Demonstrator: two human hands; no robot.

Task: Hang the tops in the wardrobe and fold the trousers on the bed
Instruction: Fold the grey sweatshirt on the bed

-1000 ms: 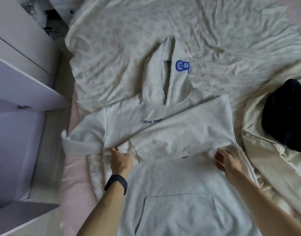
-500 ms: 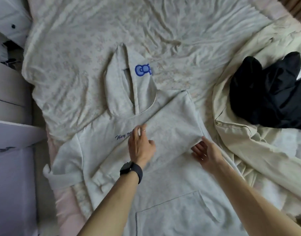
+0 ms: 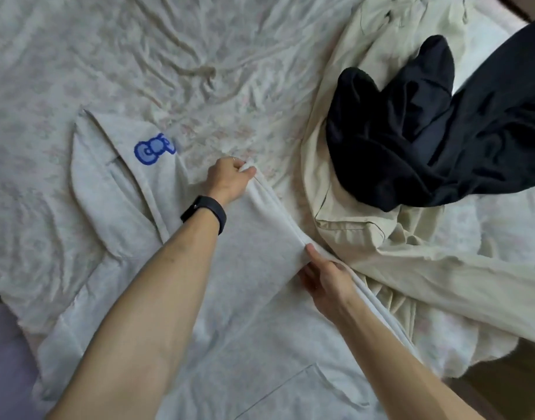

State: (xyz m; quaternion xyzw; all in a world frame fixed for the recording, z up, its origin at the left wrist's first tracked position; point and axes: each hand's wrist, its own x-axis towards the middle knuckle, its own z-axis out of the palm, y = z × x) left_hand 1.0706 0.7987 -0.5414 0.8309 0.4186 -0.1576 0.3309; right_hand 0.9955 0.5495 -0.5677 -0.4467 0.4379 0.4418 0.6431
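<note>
The hoodie (image 3: 260, 256) is thick, soft knit cloth, pale grey and matt, with a faintly fuzzy face (its folded edges show a fair bulk). The blue motif (image 3: 152, 150) on its hood is flat, matt and denser in colour than the knit. The bed sheet (image 3: 139, 56) is thin woven cloth, matt and heavily creased. The cream garment (image 3: 426, 268) is smoother, crisper woven cloth with stitched seams. The black garment (image 3: 411, 140) is soft matt cloth lying in heavy folds. The wristband (image 3: 204, 213) is black and matt, probably rubber or plastic.
</note>
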